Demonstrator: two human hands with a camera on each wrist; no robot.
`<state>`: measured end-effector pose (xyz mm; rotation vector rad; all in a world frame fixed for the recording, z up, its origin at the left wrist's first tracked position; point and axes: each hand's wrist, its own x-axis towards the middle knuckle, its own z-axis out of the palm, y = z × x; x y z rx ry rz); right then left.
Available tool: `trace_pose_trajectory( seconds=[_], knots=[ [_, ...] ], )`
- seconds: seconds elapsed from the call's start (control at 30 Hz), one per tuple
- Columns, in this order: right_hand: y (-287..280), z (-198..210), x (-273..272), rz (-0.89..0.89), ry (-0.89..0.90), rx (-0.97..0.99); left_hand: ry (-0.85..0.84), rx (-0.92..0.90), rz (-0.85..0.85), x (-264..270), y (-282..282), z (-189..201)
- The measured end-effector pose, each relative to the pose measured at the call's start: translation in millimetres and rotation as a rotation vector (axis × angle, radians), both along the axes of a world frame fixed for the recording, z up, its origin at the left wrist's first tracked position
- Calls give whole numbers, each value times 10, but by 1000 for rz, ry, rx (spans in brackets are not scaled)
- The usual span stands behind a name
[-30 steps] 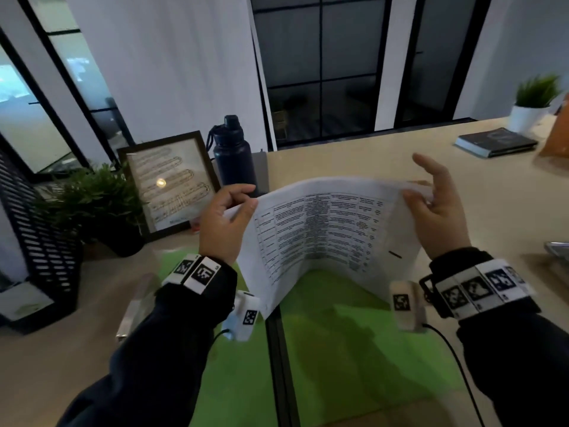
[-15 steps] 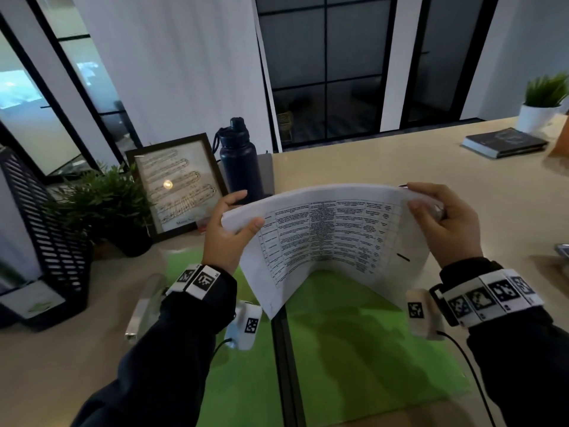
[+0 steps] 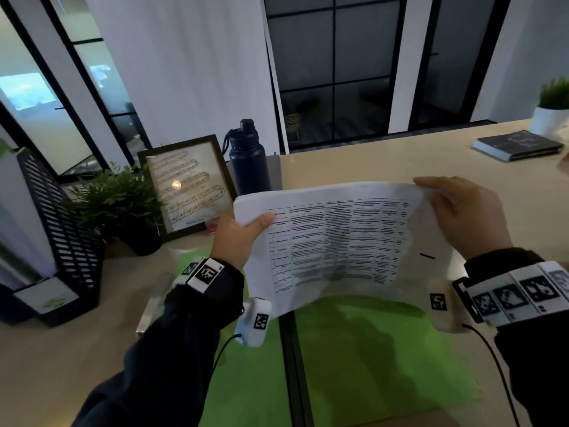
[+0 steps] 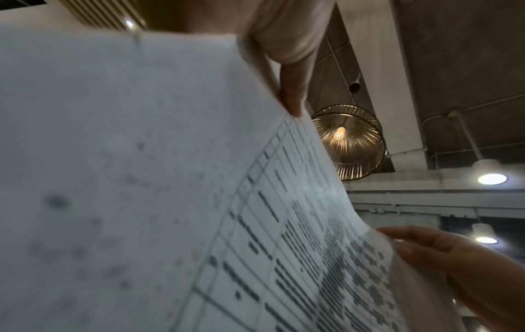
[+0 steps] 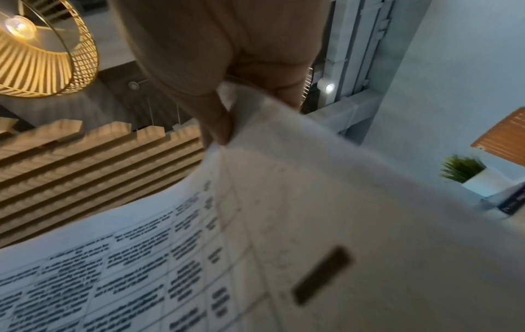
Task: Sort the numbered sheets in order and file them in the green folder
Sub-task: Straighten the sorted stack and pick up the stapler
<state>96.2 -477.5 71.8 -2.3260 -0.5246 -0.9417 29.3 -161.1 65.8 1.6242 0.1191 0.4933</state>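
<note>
I hold a stack of white printed sheets [image 3: 335,241] in the air, bowed downward, with a table of text on the top page. My left hand [image 3: 243,238] pinches the stack's left edge, thumb on top. My right hand [image 3: 465,217] grips the right edge with fingers curled over it. Below the sheets the green folder [image 3: 369,359] lies open and flat on the table, with a dark spine down its middle. In the left wrist view the sheets [image 4: 170,202] fill the frame under my left hand [image 4: 287,67]. The right wrist view shows my right hand [image 5: 221,94] pinching the sheets [image 5: 312,224].
A dark water bottle [image 3: 248,158], a framed picture [image 3: 187,186] and a potted plant [image 3: 120,204] stand at the back left. A black mesh file rack [image 3: 61,235] is at far left. A dark book [image 3: 517,144] and a small white-potted plant [image 3: 554,109] sit at far right.
The right hand's fingers, spread a second ago, have closed over the sheets' right edge. The left hand keeps its hold, and the stack stays above the folder.
</note>
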Motion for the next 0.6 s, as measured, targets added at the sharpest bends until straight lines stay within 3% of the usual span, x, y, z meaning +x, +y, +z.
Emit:
trace_pose_trajectory(
  seconds=[0.13, 0.17, 0.27, 0.33, 0.43, 0.53, 0.6],
  knots=[
    [2, 107, 87, -165, 88, -126, 35, -87, -97, -25, -5, 116],
    [13, 110, 118, -180, 167, -71, 40, -145, -106, -36, 3, 106],
    [96, 26, 119, 9, 539, 467, 35, -341, -177, -79, 31, 32],
    [172, -109, 108, 140, 758, 716, 87, -483, -165, -83, 100, -74],
    [286, -362, 108, 133, 1031, 632, 247, -629, 10, -52, 229, -384],
    [432, -531, -9, 113, 1284, 467, 430, -623, 251, -59, 336, -718],
    [524, -610, -177, 139, 1516, 353, 525, -581, 272, -97, 330, -854]
  ],
)
